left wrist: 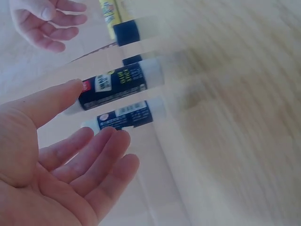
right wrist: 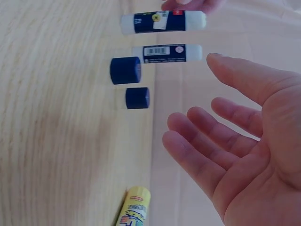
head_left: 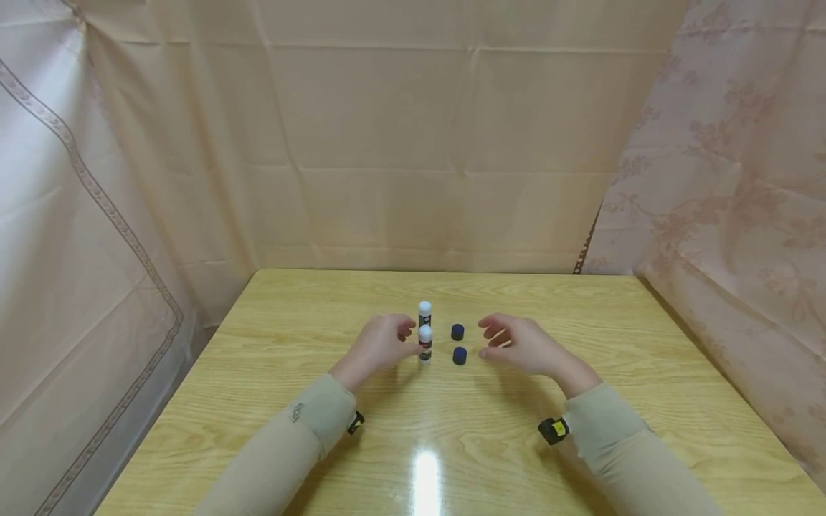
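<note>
Two uncapped glue sticks stand upright mid-table, a nearer glue stick (head_left: 425,350) and a farther glue stick (head_left: 424,309), both with dark labels and white ends. To their right sit two dark blue caps, the nearer cap (head_left: 459,356) and the farther cap (head_left: 457,332). My left hand (head_left: 386,342) is beside the glue sticks, fingers loosely bent and spread from the thumb. Its thumb tip (left wrist: 74,88) overlaps the nearer glue stick in the left wrist view. My right hand (head_left: 521,344) hovers right of the caps, fingers relaxed and nothing in them.
A yellow tube (right wrist: 135,207) shows in both wrist views; in the head view it is hidden. The wooden table (head_left: 310,301) has cloth hangings (head_left: 387,143) behind it and at both sides.
</note>
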Demonstrator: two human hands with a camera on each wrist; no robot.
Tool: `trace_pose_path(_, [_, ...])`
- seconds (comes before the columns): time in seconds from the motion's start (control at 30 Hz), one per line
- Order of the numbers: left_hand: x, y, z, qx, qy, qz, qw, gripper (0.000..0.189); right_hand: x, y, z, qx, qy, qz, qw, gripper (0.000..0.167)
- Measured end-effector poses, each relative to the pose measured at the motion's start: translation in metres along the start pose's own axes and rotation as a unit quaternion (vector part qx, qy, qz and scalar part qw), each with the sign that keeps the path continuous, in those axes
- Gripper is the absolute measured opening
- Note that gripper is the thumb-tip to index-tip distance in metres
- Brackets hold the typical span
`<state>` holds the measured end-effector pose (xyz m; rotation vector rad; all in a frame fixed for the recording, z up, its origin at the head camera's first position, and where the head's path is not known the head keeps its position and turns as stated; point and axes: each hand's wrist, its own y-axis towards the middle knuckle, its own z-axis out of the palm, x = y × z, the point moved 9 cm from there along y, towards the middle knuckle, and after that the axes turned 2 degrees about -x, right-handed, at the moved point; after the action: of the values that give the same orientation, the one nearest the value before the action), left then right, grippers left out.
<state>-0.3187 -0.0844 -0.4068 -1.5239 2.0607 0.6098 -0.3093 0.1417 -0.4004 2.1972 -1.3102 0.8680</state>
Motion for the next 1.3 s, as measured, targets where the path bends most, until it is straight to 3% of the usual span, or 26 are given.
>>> trace_pose_path(0.43, [-0.003,-0.015,-0.028,-0.055,-0.036,0.002,0.9978,0.045,0.006,-0.013,-0.027,-0.043,0.006,-0.011,0.9990,0.054])
trace_pose_path(0.87, [-0.011,-0.026,-0.039,-0.082,-0.058,0.011,0.9949,0.046,0.005,-0.020,-0.045,-0.075,-0.008,-0.019,0.9970,0.053])
trace_pose_path(1.3, [-0.023,-0.029,-0.037,-0.091,-0.062,0.043,0.9930,0.047,-0.014,-0.027,-0.059,-0.098,-0.025,0.006,0.9948,0.056])
